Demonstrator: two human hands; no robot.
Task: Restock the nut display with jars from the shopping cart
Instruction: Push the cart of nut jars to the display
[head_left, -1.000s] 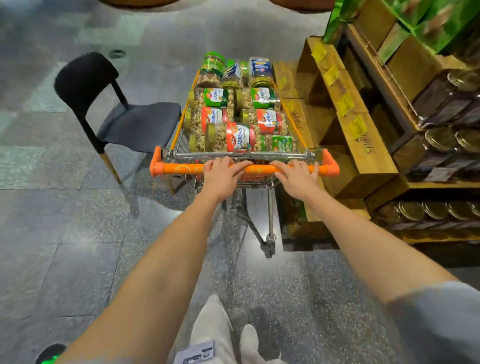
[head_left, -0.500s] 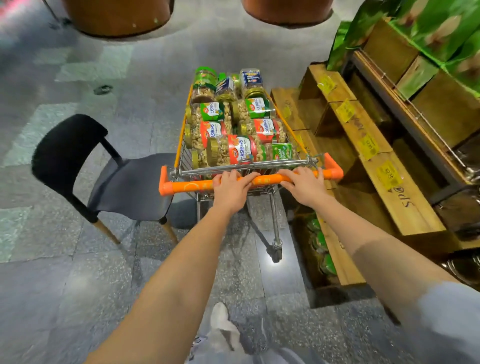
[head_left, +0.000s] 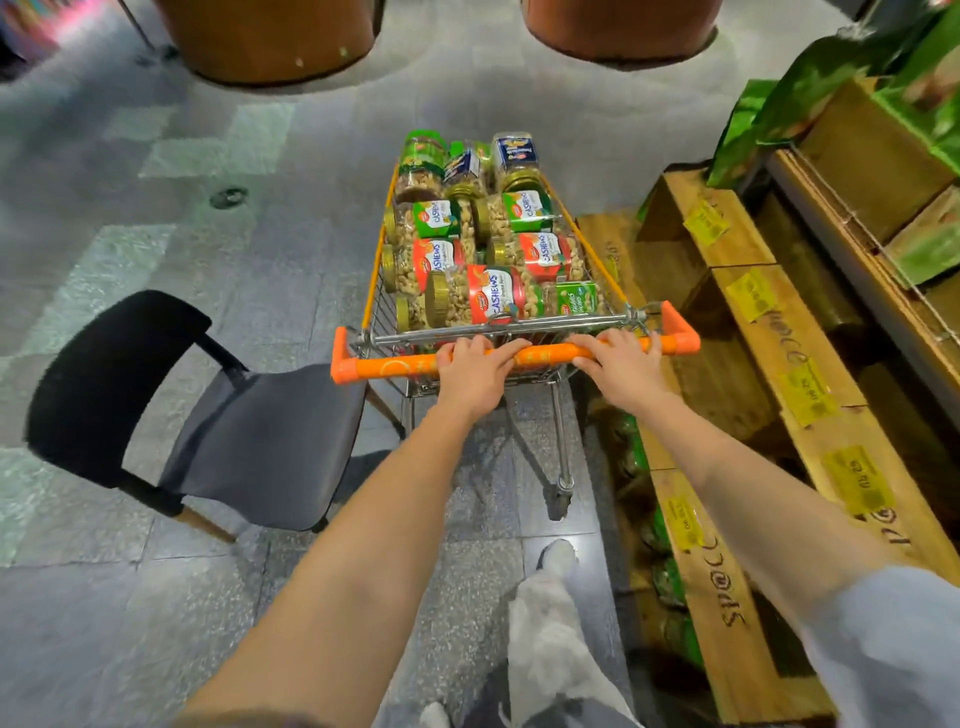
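A wire shopping cart with an orange handle bar stands in front of me, filled with several clear cashew jars with gold lids and red or green labels, lying on their sides. My left hand grips the middle of the handle bar. My right hand grips the bar towards its right end. The wooden crate display with yellow price tags runs along the cart's right side.
A black chair stands close to the cart's left side. Green bags sit on the upper display shelves at right, and more green packs lie low in the crates. Two round brown bases stand far ahead. My shoe is behind the cart.
The cart has rolled forward past the chair and along the display. The shelves with dark-lidded jars at right have dropped out of view. Both hands stay on the handle.
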